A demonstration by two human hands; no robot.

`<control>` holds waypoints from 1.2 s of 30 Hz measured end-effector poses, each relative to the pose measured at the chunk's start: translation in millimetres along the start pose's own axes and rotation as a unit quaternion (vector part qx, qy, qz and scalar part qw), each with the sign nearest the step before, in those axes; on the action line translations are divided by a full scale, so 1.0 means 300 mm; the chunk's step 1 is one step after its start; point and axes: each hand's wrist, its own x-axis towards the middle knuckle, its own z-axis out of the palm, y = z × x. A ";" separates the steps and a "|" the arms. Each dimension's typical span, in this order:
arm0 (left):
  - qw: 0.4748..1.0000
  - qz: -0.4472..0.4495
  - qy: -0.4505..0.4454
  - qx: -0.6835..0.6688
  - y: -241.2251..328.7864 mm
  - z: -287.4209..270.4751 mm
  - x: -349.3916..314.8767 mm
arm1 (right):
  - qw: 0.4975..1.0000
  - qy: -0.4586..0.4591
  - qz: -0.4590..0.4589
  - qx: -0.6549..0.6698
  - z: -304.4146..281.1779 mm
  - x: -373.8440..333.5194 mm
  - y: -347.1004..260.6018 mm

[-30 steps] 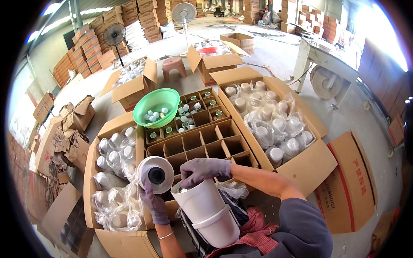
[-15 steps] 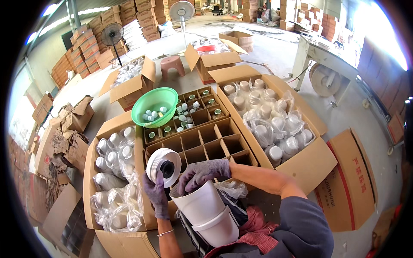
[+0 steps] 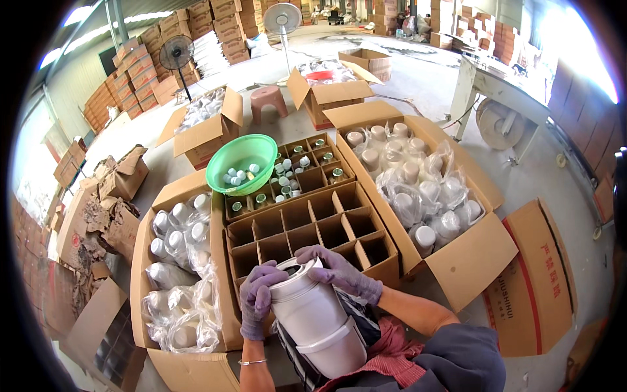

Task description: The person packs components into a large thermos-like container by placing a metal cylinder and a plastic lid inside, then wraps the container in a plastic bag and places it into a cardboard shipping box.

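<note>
A white plastic canister [image 3: 317, 323] leans against my lap, tilted with its top away from me. Its round lid [image 3: 299, 266], with a dark opening at the centre, now sits over the mouth. My left hand [image 3: 261, 294], in a purple-grey glove, curls its fingers over the lid's left edge. From the other side my gloved right hand [image 3: 339, 271] grips the lid's right edge, fingers bent on the rim. Just beyond them stands a carton with cardboard dividers [image 3: 307, 225], its visible near cells showing no contents.
A green basin [image 3: 241, 153] with small white caps rests on a divided carton of glass bottles [image 3: 281, 189]. Open cartons of plastic-wrapped white containers flank me at left [image 3: 179, 261] and right [image 3: 418, 189]. A stool [image 3: 268, 104], fans and stacked boxes stand farther off.
The lid has gone from my left hand onto the canister's mouth. My right hand has come out of the mouth and now holds the lid's right edge.
</note>
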 end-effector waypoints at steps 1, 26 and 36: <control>1.000 -0.010 0.006 -0.002 0.006 0.004 -0.012 | 1.000 0.003 -0.003 0.027 0.012 -0.003 0.009; 0.891 -0.407 -0.017 -0.199 0.236 0.216 -0.448 | 0.780 0.105 -0.165 -0.594 0.054 -0.213 -0.224; 0.871 -0.379 0.108 -0.293 0.370 0.239 -0.539 | 0.900 -0.108 -0.229 -0.356 -0.009 -0.091 -0.164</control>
